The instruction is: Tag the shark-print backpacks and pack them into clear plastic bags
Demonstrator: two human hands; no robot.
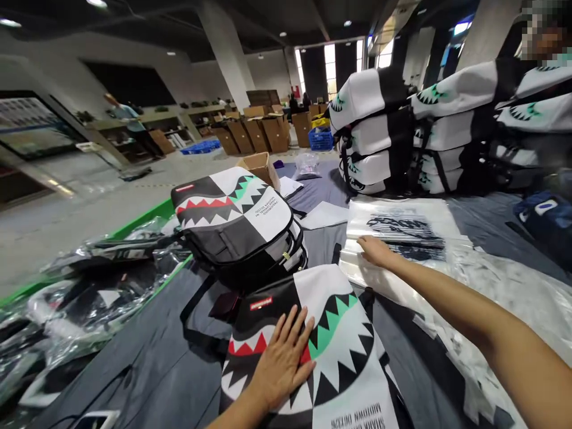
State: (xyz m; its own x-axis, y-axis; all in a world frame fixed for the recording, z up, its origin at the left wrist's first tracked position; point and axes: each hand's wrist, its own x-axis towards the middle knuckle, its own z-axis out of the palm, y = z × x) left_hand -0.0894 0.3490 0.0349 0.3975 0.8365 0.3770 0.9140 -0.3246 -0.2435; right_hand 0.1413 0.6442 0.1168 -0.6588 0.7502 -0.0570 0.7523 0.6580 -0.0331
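Two hands down. Left hand: palm down, fingers straight and slightly apart, flat on the front panel of the near backpack. Right hand: fingertips at the left edge of the printed plastic bags; whether they pinch a bag, cannot tell. Near backpack lies face up on the grey-covered table, directly before the wearer. Beyond it, second backpack; leftward, green-rimmed bin of plastic-wrapped goods; far right, stacked backpacks.
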